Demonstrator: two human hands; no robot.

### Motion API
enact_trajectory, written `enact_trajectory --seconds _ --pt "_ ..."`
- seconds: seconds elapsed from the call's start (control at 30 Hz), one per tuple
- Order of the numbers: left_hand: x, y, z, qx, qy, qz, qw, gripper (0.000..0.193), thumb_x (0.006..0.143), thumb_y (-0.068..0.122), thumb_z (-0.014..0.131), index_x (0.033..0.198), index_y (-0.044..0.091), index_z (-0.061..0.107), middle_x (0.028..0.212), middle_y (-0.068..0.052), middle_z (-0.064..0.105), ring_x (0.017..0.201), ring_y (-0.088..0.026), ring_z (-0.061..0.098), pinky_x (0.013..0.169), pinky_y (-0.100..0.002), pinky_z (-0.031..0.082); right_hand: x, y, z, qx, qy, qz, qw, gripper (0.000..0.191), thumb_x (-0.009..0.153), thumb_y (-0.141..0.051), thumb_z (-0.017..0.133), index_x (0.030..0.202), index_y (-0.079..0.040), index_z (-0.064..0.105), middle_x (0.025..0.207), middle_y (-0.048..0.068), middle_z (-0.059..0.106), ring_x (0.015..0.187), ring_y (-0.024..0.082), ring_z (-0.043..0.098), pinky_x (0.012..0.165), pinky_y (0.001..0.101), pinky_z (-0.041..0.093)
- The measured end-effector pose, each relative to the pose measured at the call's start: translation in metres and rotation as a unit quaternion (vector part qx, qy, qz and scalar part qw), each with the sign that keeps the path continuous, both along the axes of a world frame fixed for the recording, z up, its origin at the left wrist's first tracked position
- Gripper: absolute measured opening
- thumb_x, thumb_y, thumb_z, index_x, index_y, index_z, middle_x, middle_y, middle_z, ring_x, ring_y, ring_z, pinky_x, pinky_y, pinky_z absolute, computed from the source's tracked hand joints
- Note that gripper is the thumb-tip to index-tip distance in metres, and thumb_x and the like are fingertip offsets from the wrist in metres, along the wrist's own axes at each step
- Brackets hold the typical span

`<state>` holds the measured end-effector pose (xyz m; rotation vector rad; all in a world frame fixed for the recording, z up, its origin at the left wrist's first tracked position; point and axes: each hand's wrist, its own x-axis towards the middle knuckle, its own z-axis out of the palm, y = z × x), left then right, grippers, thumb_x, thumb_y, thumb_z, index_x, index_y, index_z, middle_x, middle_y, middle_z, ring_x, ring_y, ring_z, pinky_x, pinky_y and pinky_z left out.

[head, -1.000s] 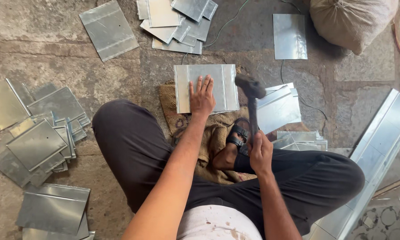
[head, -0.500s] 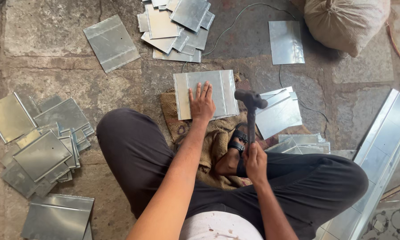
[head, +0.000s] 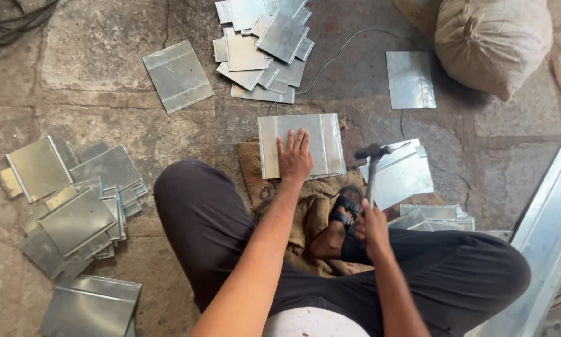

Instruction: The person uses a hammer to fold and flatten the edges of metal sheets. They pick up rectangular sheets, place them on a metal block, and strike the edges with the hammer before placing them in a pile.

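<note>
- Stone floor point(head: 93, 68) — worn slabs, strewn with cut sheet-metal pieces.
- Burlap sack point(head: 489, 43), stuffed, top right.
- Long folded metal channel point(head: 545, 237) at right edge.
- Heap of metal pieces point(head: 265, 43) at top; another heap point(head: 74, 209) at left.
- Seamed metal sheet point(head: 301, 145) lying on burlap cloth point(head: 308, 209), just ahead of crossed legs.
- Left hand point(head: 295, 157) — fingers spread, pressed flat on sheet.
- Right hand point(head: 372, 228) closed around hammer point(head: 372, 165) handle, head raised beside sheet's right edge.

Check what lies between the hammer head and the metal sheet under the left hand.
Head view: bare stone floor separates the hammer from the sheet the left hand presses.
</note>
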<state>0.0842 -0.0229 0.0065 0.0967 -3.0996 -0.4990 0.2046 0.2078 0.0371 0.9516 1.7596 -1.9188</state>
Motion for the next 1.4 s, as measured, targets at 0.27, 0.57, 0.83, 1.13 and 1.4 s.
enact_trajectory --seconds 0.27,0.57,0.83,1.13,1.4 --pt "-0.087 0.007 0.012 -0.02 -0.009 -0.014 1.0 0.061 0.103 0.033 0.043 0.162 0.024 0.026 0.17 0.006 0.021 0.157 -0.022 0.021 0.129 -0.055 0.01 -0.141 -0.009 0.005 0.032 -0.073 0.081 0.994 0.023 0.097 -0.025 0.064 0.089 -0.005 0.054 0.061 0.001 0.046 0.044 0.012 0.041 0.038 0.0279 0.032" --pt "-0.134 0.014 0.013 -0.058 -0.061 -0.033 0.996 0.059 0.106 0.04 0.041 0.159 0.016 0.029 0.168 -0.004 0.026 0.152 -0.03 0.029 0.12 -0.065 0.019 -0.215 -0.008 0.011 0.051 0.001 -0.019 0.999 0.02 0.097 -0.018 0.064 0.09 -0.006 0.05 0.06 0.0 0.042 0.042 0.01 0.038 0.035 0.0276 0.027" --pt "-0.184 -0.003 0.003 -0.01 -0.102 0.0 0.995 0.06 0.112 0.041 0.033 0.168 0.022 0.026 0.165 -0.008 0.036 0.151 -0.028 0.035 0.126 -0.064 0.02 -0.241 0.003 0.008 0.173 0.306 -0.033 0.936 0.022 0.105 -0.022 0.066 0.108 -0.004 0.052 0.083 0.005 0.054 0.058 0.009 0.051 0.045 0.0239 0.04" --pt "-0.175 -0.017 -0.026 -0.009 -0.033 0.016 0.999 0.055 0.109 0.041 0.026 0.163 0.029 0.024 0.171 0.005 0.018 0.158 -0.024 0.017 0.127 -0.058 0.001 -0.237 0.002 0.022 0.116 0.548 0.044 0.828 0.042 0.111 -0.052 0.043 0.123 -0.012 0.043 0.073 -0.001 0.049 0.051 0.009 0.045 0.042 0.0237 0.039" --pt "-0.179 -0.019 -0.018 -0.013 -0.002 0.02 1.0 0.057 0.107 0.038 0.031 0.162 0.024 0.025 0.171 0.005 0.021 0.157 -0.023 0.02 0.128 -0.057 0.004 -0.231 -0.02 0.003 0.502 0.366 0.263 0.738 0.032 0.113 -0.035 0.054 0.122 -0.006 0.061 0.079 0.013 0.069 0.069 0.028 0.068 0.056 0.0334 0.048"
